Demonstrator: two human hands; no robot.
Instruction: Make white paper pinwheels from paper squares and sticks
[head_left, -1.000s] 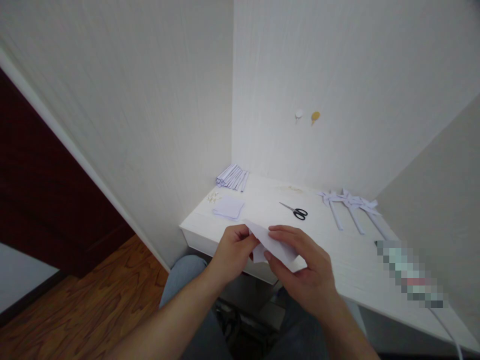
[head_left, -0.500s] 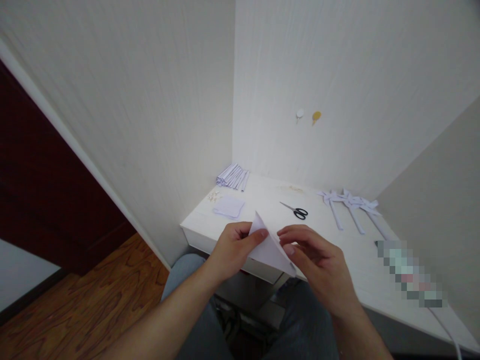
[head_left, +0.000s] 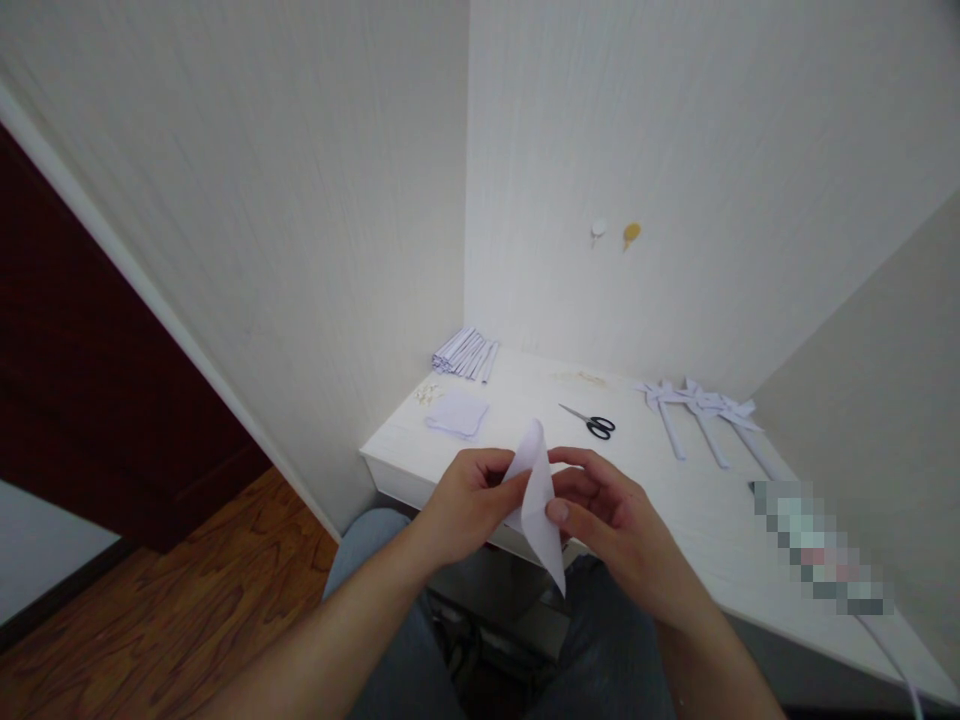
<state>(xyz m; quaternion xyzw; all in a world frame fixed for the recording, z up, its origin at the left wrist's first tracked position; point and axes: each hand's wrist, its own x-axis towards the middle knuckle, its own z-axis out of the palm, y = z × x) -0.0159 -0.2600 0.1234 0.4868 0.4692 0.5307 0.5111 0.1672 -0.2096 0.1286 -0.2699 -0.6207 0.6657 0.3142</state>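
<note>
Both my hands hold a folded white paper sheet (head_left: 538, 500) above the near edge of a white table (head_left: 675, 500). My left hand (head_left: 469, 505) pinches the paper's upper left part. My right hand (head_left: 611, 525) grips it from the right, thumb pressed on its face. The paper stands nearly upright, one point up and one point hanging down toward my lap.
Black scissors (head_left: 592, 423) lie on the table beyond my hands. A stack of white paper squares (head_left: 457, 413) and a bundle of rolled paper sticks (head_left: 465, 355) sit at the far left corner. Three paper pinwheels (head_left: 701, 415) lie at the right. Walls enclose the table.
The paper has turned from lying slanted across my hands to standing nearly upright. My right hand has shifted in closer to my left.
</note>
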